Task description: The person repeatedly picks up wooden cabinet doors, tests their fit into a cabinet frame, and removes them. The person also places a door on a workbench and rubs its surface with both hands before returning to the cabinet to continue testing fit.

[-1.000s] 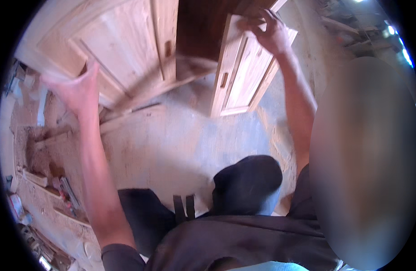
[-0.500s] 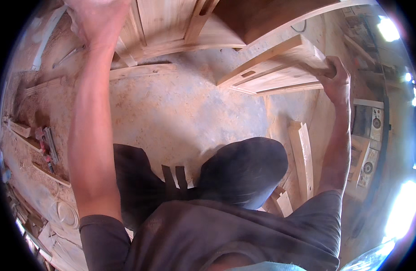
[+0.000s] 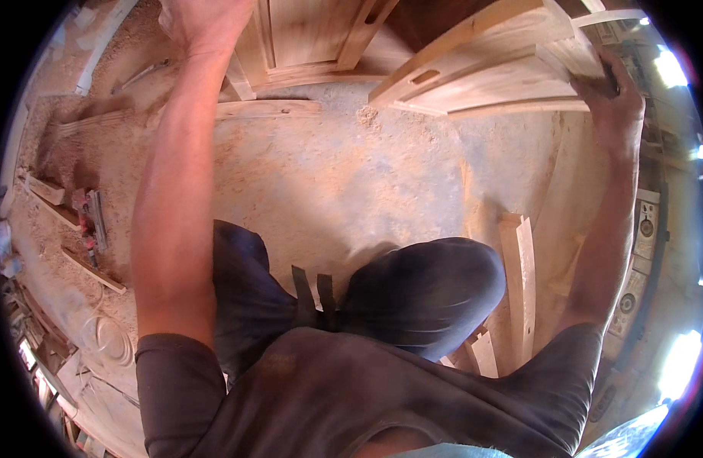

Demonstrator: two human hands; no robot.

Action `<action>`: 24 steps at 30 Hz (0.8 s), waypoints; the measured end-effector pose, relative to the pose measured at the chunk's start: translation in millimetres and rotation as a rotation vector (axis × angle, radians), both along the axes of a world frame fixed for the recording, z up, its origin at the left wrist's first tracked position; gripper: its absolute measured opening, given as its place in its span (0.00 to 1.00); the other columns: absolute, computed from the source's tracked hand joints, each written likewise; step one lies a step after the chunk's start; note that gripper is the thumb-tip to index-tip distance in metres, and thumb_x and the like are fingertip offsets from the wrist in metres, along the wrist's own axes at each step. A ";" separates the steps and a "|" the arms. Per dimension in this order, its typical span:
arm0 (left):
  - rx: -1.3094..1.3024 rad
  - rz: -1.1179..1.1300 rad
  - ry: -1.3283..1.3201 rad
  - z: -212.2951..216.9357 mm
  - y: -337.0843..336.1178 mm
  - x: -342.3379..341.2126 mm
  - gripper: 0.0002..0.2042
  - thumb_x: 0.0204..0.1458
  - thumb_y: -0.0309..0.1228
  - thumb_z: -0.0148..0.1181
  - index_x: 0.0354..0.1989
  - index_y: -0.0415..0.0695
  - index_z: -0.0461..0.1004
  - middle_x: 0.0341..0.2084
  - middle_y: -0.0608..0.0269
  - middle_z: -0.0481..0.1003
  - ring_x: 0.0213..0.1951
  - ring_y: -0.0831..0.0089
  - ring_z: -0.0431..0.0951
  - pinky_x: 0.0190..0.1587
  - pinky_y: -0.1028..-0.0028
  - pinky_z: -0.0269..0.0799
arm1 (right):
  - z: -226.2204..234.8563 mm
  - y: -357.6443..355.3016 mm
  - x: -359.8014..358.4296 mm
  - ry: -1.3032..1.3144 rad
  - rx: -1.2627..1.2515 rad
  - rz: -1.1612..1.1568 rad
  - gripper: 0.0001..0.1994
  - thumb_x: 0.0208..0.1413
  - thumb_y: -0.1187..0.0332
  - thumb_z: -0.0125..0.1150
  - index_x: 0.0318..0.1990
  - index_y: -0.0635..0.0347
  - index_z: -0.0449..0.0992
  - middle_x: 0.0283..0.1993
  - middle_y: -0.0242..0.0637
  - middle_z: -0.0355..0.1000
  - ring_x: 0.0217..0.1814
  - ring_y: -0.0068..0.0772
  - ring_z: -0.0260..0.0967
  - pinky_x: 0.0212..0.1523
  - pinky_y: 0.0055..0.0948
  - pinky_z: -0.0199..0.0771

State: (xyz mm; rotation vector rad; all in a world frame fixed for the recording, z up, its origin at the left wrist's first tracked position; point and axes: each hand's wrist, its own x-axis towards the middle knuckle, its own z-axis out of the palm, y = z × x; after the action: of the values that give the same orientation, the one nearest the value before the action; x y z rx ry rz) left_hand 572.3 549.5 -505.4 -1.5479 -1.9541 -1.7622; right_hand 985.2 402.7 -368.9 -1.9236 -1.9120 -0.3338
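My right hand grips the near right corner of a pale wooden panelled frame, fingers wrapped round its edge. The frame is tilted, its far left end beside a larger panelled wooden piece, and a slot shows in its side rail. At the top edge, my left hand is by the left end of that larger panelled piece. It looks curled closed, but its fingers are partly cut off by the picture's edge, so what it holds is hidden.
A wooden strip lies on the dusty floor below the larger piece. Wood offcuts lie by my right knee. On the left are a red tool, wood pieces and sawdust. Speaker-like boxes stand far right.
My right hand has moved up and right with the panelled frame, which now overlaps the larger piece's right part. My left hand appears a little further right; the whole view has shifted slightly.
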 end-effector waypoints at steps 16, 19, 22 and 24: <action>0.134 0.036 0.092 -12.2 13.9 -2.7 0.53 0.37 0.38 0.73 0.73 0.35 0.50 0.61 0.37 0.68 0.63 0.45 0.69 0.66 0.58 0.66 | 10.1 45.0 -16.4 0.031 -0.022 0.027 0.25 0.53 0.73 0.74 0.59 0.55 0.77 0.55 0.35 0.78 0.58 0.29 0.74 0.61 0.31 0.72; 0.161 0.032 0.138 -14.2 16.6 -15.3 0.53 0.37 0.37 0.73 0.73 0.35 0.50 0.61 0.37 0.69 0.63 0.45 0.70 0.66 0.58 0.66 | -21.6 63.6 -17.6 0.156 0.234 0.478 0.31 0.44 0.87 0.73 0.58 0.62 0.71 0.55 0.36 0.68 0.54 0.31 0.71 0.41 0.30 0.81; 0.031 -0.129 0.009 6.9 -0.9 -2.3 0.52 0.37 0.36 0.73 0.73 0.35 0.51 0.60 0.37 0.70 0.62 0.45 0.70 0.65 0.59 0.67 | -17.5 69.2 -15.2 0.243 0.195 0.543 0.36 0.37 0.92 0.74 0.58 0.62 0.71 0.54 0.36 0.67 0.52 0.27 0.71 0.39 0.24 0.82; 0.110 -0.074 0.044 -1.5 7.1 -4.0 0.52 0.37 0.36 0.73 0.73 0.34 0.51 0.59 0.37 0.70 0.62 0.45 0.71 0.65 0.60 0.67 | -17.5 74.7 -12.4 0.198 0.214 0.536 0.35 0.38 0.91 0.74 0.58 0.62 0.71 0.54 0.36 0.67 0.51 0.27 0.71 0.39 0.24 0.82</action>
State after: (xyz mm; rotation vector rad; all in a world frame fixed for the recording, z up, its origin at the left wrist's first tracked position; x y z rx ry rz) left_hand 568.2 556.6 -506.8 -1.6273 -1.7707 -1.8138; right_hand 972.7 477.5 -386.4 -1.2012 -2.0656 -0.1680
